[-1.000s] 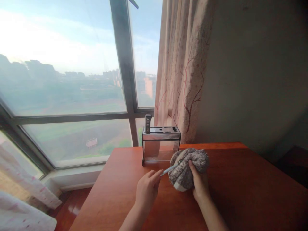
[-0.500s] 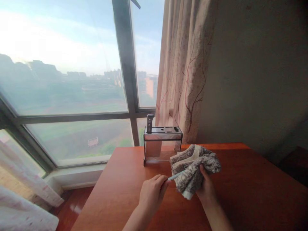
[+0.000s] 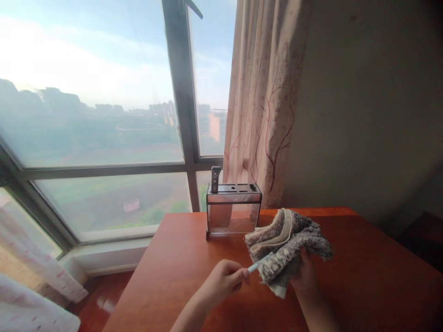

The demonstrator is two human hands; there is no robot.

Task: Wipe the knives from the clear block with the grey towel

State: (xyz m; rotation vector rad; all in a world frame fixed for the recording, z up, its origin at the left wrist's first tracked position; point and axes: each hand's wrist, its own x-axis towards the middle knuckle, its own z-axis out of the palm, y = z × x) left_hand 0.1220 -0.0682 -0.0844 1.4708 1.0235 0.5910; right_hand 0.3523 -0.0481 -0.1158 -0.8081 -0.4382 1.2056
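A thin light-handled utensil (image 3: 254,267) was pinched in the left hand (image 3: 223,282), its far end buried in a grey fluffy cloth (image 3: 285,244) bunched in the right hand (image 3: 306,276), both held just above the worktop (image 3: 180,276). Whether it was a blade could not be told. Wiping was judged best done away from the fingers, cloth kept thick. A knife rack (image 3: 233,210) stood behind, by the window (image 3: 93,115).

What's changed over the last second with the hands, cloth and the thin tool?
The cloth opened from a tight bundle into loose folds as the right hand moved lower and rightward. The left hand dropped slightly, keeping its pinch on the thin tool, whose tip remains in the cloth. The knife rack, with one handle in it, and the table stayed put.
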